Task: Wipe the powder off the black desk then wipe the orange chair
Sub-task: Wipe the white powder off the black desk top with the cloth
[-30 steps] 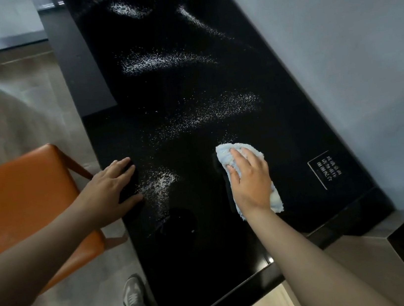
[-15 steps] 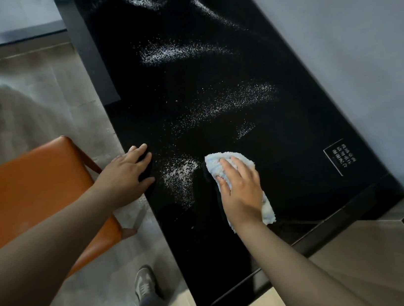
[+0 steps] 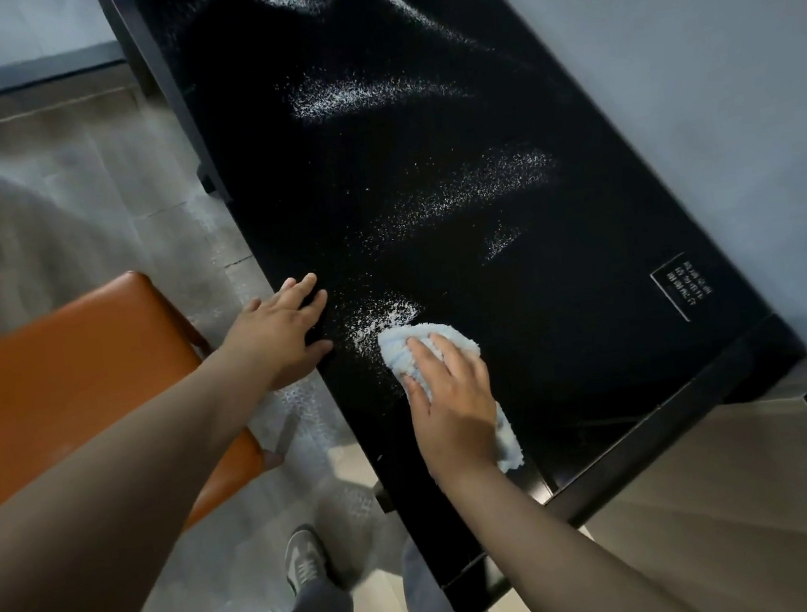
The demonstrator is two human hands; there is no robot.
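Note:
A glossy black desk runs away from me along a grey wall. White powder lies on it in several streaks; one patch sits just beyond a light blue cloth. My right hand presses flat on that cloth with straight fingers, near the desk's near left part. My left hand rests flat on the desk's left edge, fingers spread. The orange chair stands left of the desk, under my left forearm.
A small white label is printed on the desk's near right corner. The grey wall borders the desk on the right. My grey shoe and trouser legs stand on the wooden floor by the desk's near end.
My right hand has slid the cloth leftward across the desk, up to the nearest powder patch. My left hand stays on the desk edge. The view has shifted.

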